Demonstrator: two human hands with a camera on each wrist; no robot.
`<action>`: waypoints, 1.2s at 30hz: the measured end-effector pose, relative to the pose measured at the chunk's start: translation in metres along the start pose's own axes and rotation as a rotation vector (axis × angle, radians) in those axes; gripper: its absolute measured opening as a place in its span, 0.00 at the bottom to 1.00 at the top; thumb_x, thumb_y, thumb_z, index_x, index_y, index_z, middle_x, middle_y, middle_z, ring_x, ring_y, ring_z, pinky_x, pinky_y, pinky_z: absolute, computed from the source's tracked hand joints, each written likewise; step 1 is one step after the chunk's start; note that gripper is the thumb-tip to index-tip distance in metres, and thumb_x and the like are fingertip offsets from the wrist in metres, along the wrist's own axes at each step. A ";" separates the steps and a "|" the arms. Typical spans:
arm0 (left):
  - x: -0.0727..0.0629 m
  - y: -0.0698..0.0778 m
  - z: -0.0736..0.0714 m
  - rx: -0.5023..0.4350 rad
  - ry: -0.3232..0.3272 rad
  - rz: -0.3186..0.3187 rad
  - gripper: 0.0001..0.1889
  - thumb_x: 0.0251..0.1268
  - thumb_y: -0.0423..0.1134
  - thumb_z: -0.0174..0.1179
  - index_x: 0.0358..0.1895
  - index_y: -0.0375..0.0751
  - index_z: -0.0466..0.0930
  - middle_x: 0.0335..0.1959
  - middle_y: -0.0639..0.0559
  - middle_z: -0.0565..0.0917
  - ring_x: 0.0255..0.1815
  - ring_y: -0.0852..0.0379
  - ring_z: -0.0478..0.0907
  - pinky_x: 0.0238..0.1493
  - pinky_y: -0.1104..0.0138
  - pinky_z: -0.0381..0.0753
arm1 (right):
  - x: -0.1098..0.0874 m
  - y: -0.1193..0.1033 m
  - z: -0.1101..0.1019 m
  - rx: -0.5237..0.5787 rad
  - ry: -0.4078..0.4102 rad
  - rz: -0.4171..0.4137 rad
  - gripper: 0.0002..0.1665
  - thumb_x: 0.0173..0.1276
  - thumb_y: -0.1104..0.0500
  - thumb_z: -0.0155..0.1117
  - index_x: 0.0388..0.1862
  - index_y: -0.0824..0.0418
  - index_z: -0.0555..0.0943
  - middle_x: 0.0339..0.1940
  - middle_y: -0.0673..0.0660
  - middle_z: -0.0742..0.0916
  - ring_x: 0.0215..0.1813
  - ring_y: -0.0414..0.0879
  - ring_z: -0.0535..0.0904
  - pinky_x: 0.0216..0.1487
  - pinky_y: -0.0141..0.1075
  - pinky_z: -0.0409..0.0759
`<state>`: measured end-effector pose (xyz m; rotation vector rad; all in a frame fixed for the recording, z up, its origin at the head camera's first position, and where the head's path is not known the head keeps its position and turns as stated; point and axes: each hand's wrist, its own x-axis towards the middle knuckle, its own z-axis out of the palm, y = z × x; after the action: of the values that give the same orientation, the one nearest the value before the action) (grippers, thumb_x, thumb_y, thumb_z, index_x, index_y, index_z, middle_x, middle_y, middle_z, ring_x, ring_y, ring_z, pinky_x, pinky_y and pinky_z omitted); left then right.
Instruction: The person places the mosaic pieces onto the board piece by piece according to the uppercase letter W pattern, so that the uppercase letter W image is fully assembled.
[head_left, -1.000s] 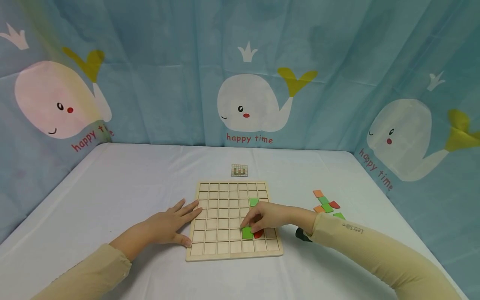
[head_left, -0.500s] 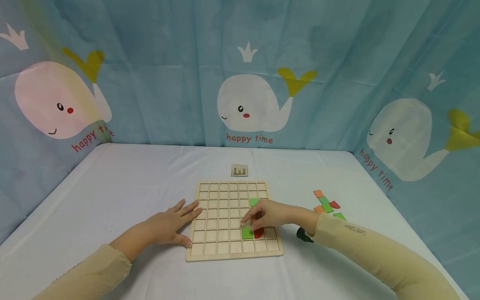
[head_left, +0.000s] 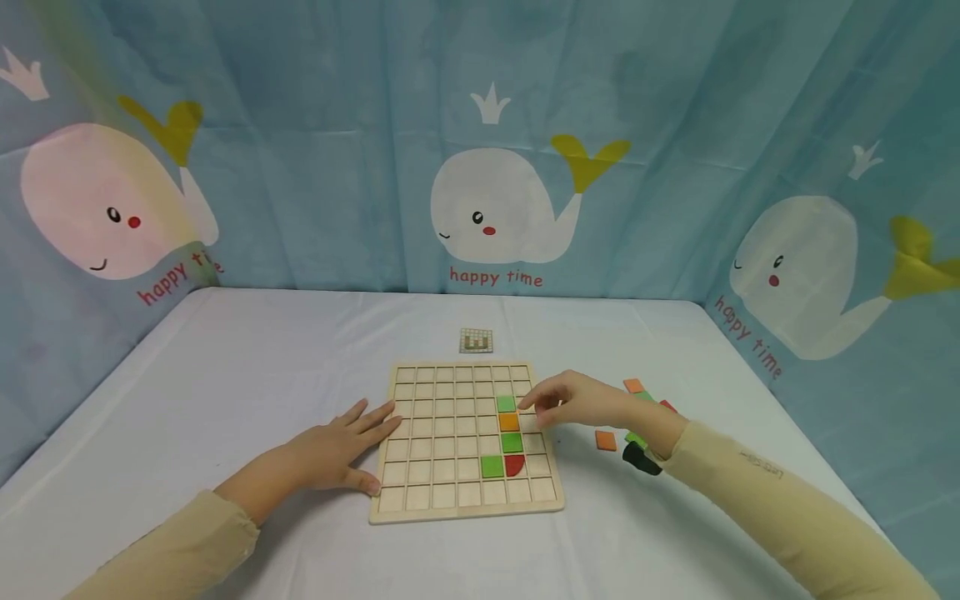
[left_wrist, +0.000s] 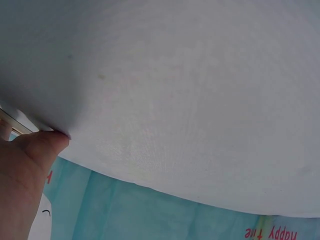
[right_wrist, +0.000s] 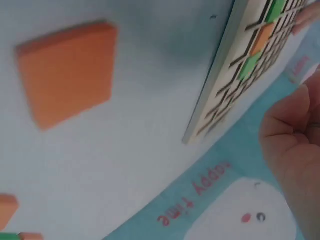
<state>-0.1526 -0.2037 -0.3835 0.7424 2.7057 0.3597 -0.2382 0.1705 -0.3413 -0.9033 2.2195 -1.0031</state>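
My left hand (head_left: 337, 454) lies with spread fingers at the left edge of the wooden grid board (head_left: 435, 429), its fingertips on the frame. In the left wrist view its thumb (left_wrist: 42, 147) is beside the board's edge. My right hand (head_left: 581, 400) hovers over the board's right edge, fingers loosely bent, nothing showing between them. Left of it, tiles sit in the grid: a green square (head_left: 506, 404), an orange square (head_left: 509, 422) and another green square (head_left: 512, 442) in a column. Below them are a rounded red tile (head_left: 513, 465) and, left of that, a green square (head_left: 491, 467).
Right of the board lie loose tiles: an orange square (head_left: 605, 441), another orange one (head_left: 633, 386) and others partly behind my right forearm. A small pattern card (head_left: 476, 341) lies beyond the board on the white tablecloth (head_left: 300, 358). A whale-print curtain (head_left: 337, 167) hangs behind.
My right hand has lifted off the lower green tile and moved up and right, uncovering the column of tiles. The left hand has stayed put.
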 end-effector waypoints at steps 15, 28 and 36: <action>0.000 -0.001 0.000 -0.010 -0.008 0.002 0.52 0.52 0.69 0.58 0.77 0.42 0.54 0.79 0.45 0.48 0.75 0.30 0.44 0.53 0.29 0.63 | -0.032 0.030 -0.031 -0.055 0.000 0.030 0.18 0.67 0.64 0.65 0.55 0.68 0.81 0.44 0.59 0.84 0.47 0.51 0.77 0.49 0.40 0.78; 0.000 -0.002 0.001 -0.006 -0.004 0.022 0.52 0.53 0.68 0.58 0.76 0.42 0.54 0.78 0.44 0.48 0.74 0.28 0.44 0.53 0.29 0.63 | -0.045 0.058 -0.046 -0.163 -0.145 0.097 0.21 0.56 0.60 0.75 0.51 0.58 0.85 0.49 0.50 0.84 0.53 0.49 0.74 0.54 0.46 0.73; 0.001 -0.003 0.001 0.002 0.007 0.024 0.52 0.52 0.70 0.57 0.76 0.42 0.54 0.78 0.43 0.49 0.74 0.29 0.45 0.54 0.30 0.63 | -0.046 0.069 -0.050 -0.192 -0.187 0.098 0.21 0.55 0.58 0.77 0.50 0.54 0.85 0.49 0.46 0.83 0.50 0.48 0.73 0.56 0.44 0.71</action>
<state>-0.1541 -0.2057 -0.3859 0.7757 2.7059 0.3664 -0.2681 0.2611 -0.3580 -0.9201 2.2027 -0.6416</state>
